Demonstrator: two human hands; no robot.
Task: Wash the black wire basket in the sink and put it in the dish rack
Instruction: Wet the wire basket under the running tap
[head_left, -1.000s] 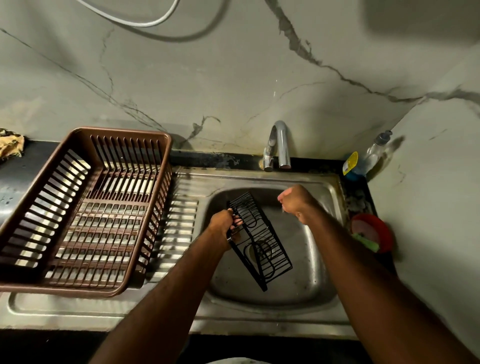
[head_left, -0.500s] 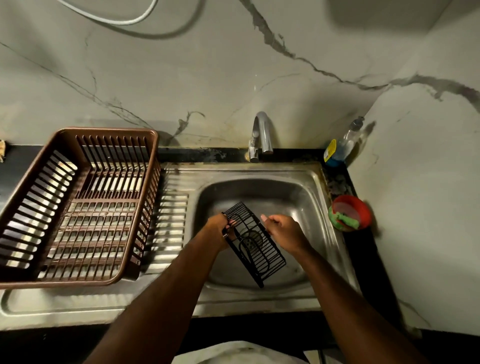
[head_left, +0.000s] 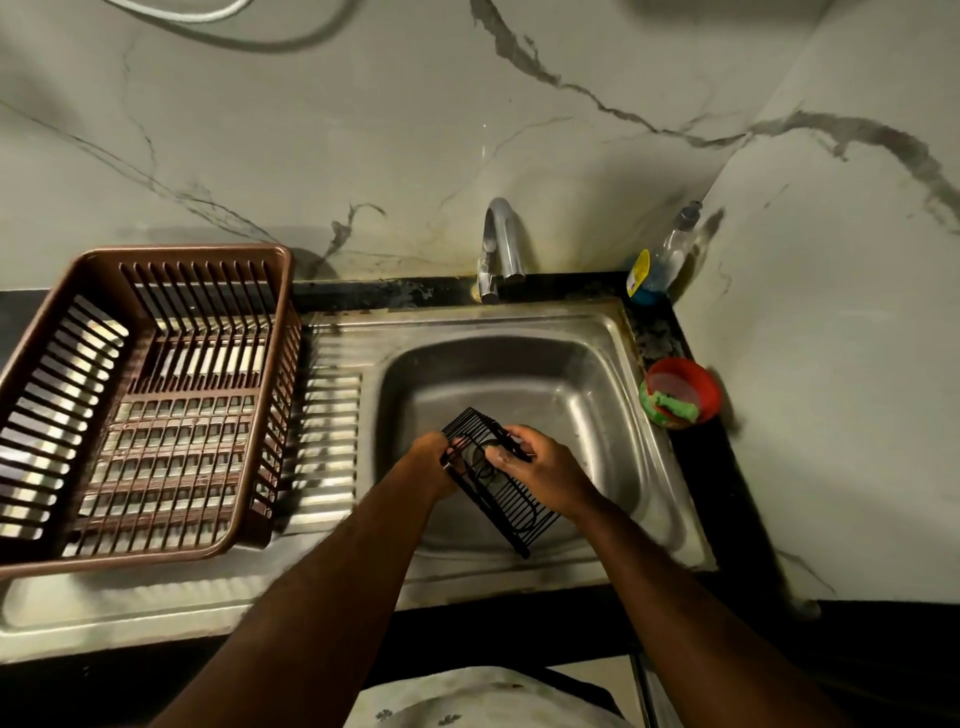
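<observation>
Both forearms reach forward, left hand (head_left: 434, 460) and right hand (head_left: 543, 470) curled close together, fingers gripping.

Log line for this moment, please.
phase: washing | basket: over sink, tilted | left hand: holds basket edge | right hand: fingers on wires | rack: no basket yet

Two bare forearms with no sleeves, left hand (head_left: 434, 462) and right hand (head_left: 540, 475) without rings, watch or gloves, at six o'clock a pale white garment (head_left: 483, 699) with a small dark floral print, its cut hidden by the frame edge
</observation>
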